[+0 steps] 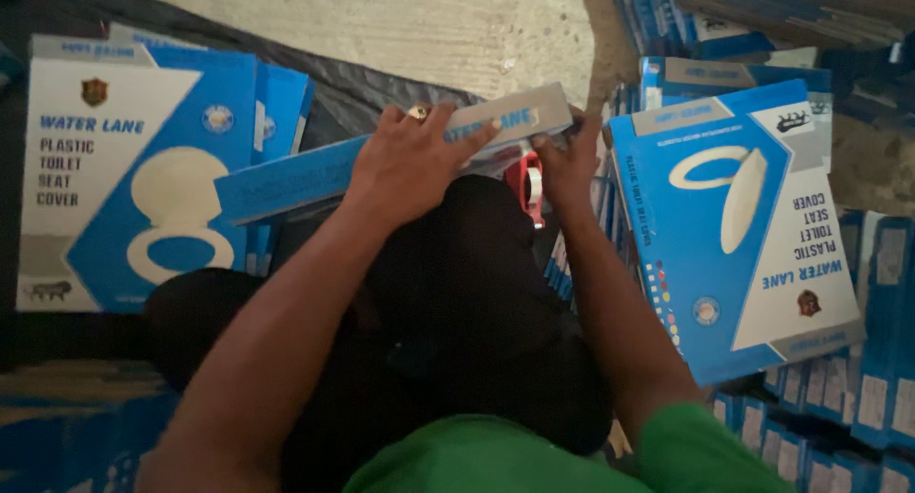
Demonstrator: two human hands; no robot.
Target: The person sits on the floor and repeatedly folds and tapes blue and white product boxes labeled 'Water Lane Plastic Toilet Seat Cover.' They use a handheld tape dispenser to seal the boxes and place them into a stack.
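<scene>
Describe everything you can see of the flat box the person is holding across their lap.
The flat box is thin blue-and-white cardboard with a grey end panel, seen nearly edge-on and tilted, its right end higher. The left hand, wearing a ring, presses flat on its top. The right hand grips the grey end. It sits over the person's dark-clothed lap, apart from the stacked boxes on either side. A red tape dispenser shows just below it.

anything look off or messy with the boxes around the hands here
Nothing looks damaged or spilled. The flat blue box under the left hand and right hand lies edge-up and slanted. The box on the right sits tilted, its picture upside down to the camera. A red tape dispenser sits beneath.
</scene>
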